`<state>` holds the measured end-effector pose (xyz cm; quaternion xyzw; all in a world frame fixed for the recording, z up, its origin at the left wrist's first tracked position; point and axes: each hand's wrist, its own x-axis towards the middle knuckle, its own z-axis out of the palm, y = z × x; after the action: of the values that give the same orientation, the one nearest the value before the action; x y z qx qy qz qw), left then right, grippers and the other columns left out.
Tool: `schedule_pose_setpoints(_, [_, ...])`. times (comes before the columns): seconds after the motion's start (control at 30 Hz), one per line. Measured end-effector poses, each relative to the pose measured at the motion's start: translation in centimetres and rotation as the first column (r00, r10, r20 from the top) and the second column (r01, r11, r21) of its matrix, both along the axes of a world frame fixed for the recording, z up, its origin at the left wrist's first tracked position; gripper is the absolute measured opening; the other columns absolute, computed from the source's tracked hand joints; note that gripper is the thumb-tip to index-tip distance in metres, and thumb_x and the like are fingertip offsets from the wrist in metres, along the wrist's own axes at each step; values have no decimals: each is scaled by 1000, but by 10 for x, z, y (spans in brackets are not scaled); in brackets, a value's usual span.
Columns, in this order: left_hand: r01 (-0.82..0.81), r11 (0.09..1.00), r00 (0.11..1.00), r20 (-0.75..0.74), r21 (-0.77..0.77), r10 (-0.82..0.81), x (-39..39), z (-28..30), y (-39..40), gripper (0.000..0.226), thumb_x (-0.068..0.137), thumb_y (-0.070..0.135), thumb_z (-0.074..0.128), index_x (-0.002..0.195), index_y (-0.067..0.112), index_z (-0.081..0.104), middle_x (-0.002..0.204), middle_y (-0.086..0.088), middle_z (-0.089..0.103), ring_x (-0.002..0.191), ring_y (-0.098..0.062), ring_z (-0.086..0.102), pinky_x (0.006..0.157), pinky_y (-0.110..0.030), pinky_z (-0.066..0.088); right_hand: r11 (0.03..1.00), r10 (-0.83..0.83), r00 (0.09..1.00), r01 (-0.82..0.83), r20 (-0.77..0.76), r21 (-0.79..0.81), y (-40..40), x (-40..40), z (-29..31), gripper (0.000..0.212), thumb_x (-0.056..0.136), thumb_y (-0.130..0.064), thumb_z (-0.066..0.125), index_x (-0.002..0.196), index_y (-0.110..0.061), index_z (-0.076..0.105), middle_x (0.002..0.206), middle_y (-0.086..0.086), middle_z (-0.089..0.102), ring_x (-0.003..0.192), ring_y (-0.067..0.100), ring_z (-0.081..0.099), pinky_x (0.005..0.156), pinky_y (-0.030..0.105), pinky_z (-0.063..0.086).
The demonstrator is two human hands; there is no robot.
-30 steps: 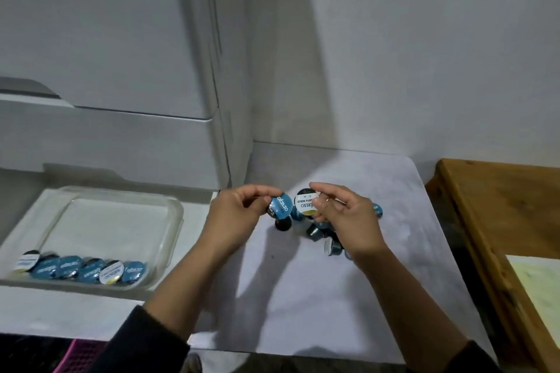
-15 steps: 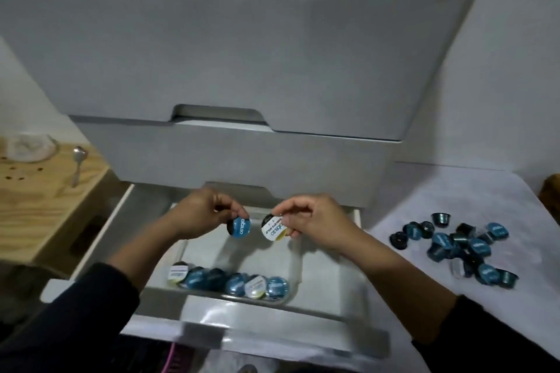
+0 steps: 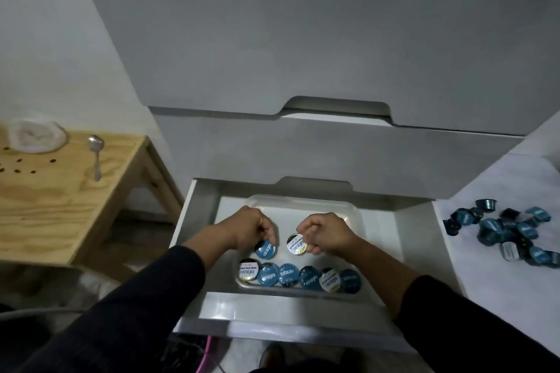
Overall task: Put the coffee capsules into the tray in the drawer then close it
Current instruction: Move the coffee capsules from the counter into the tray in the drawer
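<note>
Blue foil tops the coffee capsule (image 3: pixel 265 249) that the person's left hand (image 3: pixel 254 228) is pinching between thumb and curled fingers, its lid tilting toward the camera. Just to the right of it, the right hand (image 3: pixel 325 232) is pinching a white-lidded capsule (image 3: pixel 297 244) in the same way, and the two capsules are sitting close together without touching. Both hands are hovering low inside a clear plastic tray (image 3: pixel 348 209), which is lying in the open white drawer (image 3: pixel 403 254). Directly below the held capsules, nearer the person, a row of six capsules (image 3: pixel 298 275) is lining the tray's near edge, four blue-lidded and two white-lidded, packed side by side. Dark sleeves are covering both forearms. Well to the right of the right hand, a loose pile of blue capsules (image 3: pixel 503 230) is lying on a white surface (image 3: pixel 497 275) beside the drawer. Above the hands, closed grey drawer fronts (image 3: pixel 303 39) are rising. Far to the left of the left hand, a wooden table (image 3: pixel 60 197) is carrying a metal spoon (image 3: pixel 95 154) and a pale dish (image 3: pixel 36 136).
</note>
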<state>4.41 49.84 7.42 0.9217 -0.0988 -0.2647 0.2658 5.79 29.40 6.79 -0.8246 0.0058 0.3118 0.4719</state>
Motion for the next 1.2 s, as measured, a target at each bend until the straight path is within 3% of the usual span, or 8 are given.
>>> schedule_pose_setpoints(0.07, [19,1000,1000,2,-13,-19,2,-1,1,29,84,-1,52,88,17,75,90,0,73,85,-11,61,71,-5,39,1000,-19,999,20,-39,24,2,1,-5,19,78,6,62,80,-12,66,69,11,64,55,17,62,58,26,56])
schedule_pose_setpoints(0.23, [80,996,997,-5,-38,-80,5,0,4,24,82,-2,57,91,14,72,84,4,68,81,-6,61,65,5,38,998,-31,992,38,-120,52,8,4,-8,18,75,9,66,77,-9,68,74,18,66,54,16,64,57,24,59])
schedule_pose_setpoints(0.4, [124,992,992,2,-14,-124,7,2,11,28,78,-7,55,86,13,73,91,-5,74,77,-8,63,72,-8,45,997,-11,988,22,-155,70,21,3,-10,13,75,9,66,84,1,69,72,19,66,52,14,65,55,22,57])
schedule_pose_setpoints(0.57, [142,990,989,35,23,-143,5,9,15,27,78,-7,57,87,12,74,87,-5,74,71,-5,58,72,-8,44,998,13,985,-3,-174,56,29,0,-10,19,77,10,63,96,10,65,69,17,64,51,12,63,54,19,56])
schedule_pose_setpoints(0.67, [130,991,990,46,26,-131,4,11,16,27,77,-8,58,86,12,74,86,-5,74,69,-5,59,77,-16,48,998,24,984,-15,-178,55,30,-1,-10,16,76,9,65,92,7,67,69,16,64,50,11,64,53,18,56])
schedule_pose_setpoints(0.77, [106,994,994,32,18,-107,2,10,18,23,77,-6,62,86,12,74,86,-6,75,62,2,58,75,-13,49,999,34,984,-28,-175,37,33,-1,-9,12,76,6,67,80,-5,70,69,12,66,54,11,65,56,18,56])
schedule_pose_setpoints(1.07, [72,991,997,31,112,-76,-2,15,15,14,77,3,66,84,13,73,85,-4,74,75,-5,59,67,-9,43,999,37,982,-35,-186,15,39,-6,-5,13,80,4,65,92,1,67,69,12,65,52,8,65,53,14,54])
schedule_pose_setpoints(1.2, [52,991,997,49,124,-58,-4,18,14,11,78,7,67,84,14,73,80,0,71,78,-6,59,75,-16,46,999,49,986,-50,-158,-6,37,-10,-1,16,82,-1,65,98,2,67,73,10,66,58,8,65,55,13,53])
